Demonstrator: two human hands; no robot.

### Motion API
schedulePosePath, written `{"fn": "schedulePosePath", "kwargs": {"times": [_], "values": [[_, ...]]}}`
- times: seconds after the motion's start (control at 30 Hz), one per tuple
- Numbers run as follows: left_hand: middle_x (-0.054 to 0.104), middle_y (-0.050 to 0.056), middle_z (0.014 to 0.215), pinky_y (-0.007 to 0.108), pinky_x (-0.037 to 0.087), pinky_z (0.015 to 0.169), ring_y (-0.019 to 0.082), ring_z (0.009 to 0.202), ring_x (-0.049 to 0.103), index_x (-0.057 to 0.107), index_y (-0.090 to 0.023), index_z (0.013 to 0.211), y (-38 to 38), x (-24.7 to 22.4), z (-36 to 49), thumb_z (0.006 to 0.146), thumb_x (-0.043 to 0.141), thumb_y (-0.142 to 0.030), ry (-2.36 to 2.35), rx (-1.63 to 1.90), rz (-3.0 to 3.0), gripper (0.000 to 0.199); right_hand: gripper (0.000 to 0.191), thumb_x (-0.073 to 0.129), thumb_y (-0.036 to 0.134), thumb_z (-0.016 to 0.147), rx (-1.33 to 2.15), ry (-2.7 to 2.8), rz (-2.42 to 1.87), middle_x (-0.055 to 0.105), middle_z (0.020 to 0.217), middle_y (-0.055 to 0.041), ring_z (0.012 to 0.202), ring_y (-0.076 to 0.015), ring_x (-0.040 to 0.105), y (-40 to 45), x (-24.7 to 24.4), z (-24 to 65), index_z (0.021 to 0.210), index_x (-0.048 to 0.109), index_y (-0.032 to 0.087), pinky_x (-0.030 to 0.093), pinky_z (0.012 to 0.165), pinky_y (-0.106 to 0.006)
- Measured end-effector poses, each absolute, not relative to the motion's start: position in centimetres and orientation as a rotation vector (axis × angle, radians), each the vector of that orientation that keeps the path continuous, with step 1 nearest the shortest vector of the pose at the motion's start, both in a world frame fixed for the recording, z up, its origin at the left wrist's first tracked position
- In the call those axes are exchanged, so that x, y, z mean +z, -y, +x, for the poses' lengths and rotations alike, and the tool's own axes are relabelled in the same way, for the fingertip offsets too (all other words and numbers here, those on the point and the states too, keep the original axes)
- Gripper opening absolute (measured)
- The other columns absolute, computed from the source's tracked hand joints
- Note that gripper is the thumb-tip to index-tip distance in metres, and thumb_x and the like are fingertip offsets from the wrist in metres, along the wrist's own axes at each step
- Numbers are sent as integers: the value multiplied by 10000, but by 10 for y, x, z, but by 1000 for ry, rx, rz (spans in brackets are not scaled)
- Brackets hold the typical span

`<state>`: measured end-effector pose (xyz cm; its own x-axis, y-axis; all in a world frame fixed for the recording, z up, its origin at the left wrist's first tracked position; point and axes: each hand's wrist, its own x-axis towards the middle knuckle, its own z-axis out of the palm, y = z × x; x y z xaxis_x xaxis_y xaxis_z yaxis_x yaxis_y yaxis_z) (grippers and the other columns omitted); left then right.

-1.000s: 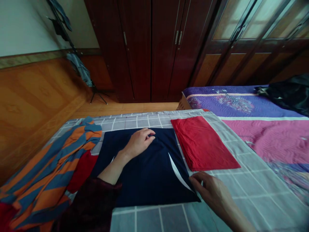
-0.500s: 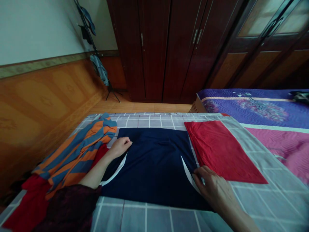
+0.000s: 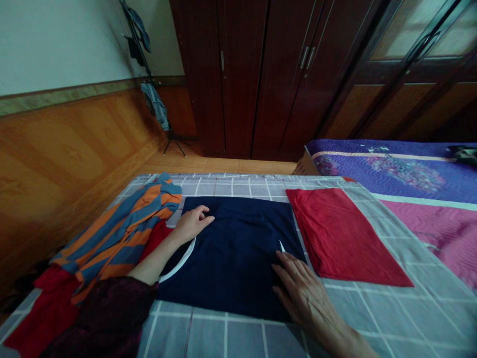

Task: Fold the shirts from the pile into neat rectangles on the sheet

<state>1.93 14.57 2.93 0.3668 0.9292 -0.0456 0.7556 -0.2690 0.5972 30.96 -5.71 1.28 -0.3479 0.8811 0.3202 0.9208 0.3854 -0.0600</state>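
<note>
Navy garment (image 3: pixel 234 263) flat on grey checked sheet (image 3: pixel 238 338), between both hands, roughly square, no clear long axis | left hand (image 3: pixel 192 224) half curled on upper left, grip unclear | right hand (image 3: pixel 303 298) open, fingers spread on lower right edge, nothing held | red cloth (image 3: pixel 339 233) just right | striped cloth (image 3: pixel 119 233) just left

Dark wood wardrobe (image 3: pixel 238 74) up top, clothes stand (image 3: pixel 171 141) upper left, folded red cloth (image 3: pixel 335 233) right, striped orange-blue shirt (image 3: pixel 115 238) left.
</note>
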Motion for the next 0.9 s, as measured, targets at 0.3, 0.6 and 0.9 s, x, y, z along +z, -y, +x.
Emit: {"fn": "schedulePosePath", "kwargs": {"times": [0.3,0.6,0.9], "values": [[262,65,1519,464,156,1144,239,1410,170,245,-224,1450,-68,20,50,914,459,-456,-912,209,2881,622,637,575,338,843,-136,2471,-1449,318,1468,-195,1360,-324,271,5,13,279,1393,369,92,352,1053,-485],[188,85,1534,473,149,1136,242,1416,140,164,-180,1478,-86,-4,-7,945,280,-529,-1365,57,2698,648,695,424,552,891,-134,2473,-1541,274,1493,-166,1389,-286,205,-7,-22,296,1422,333,111,254,1103,-482],[258,65,1517,409,188,1136,203,1401,209,207,-180,1472,-118,13,-19,966,213,-492,-1513,103,2639,594,623,413,528,904,-92,2509,-1575,337,1467,-155,1377,-300,237,-18,-1,297,1392,404,140,231,1109,-493]]}}
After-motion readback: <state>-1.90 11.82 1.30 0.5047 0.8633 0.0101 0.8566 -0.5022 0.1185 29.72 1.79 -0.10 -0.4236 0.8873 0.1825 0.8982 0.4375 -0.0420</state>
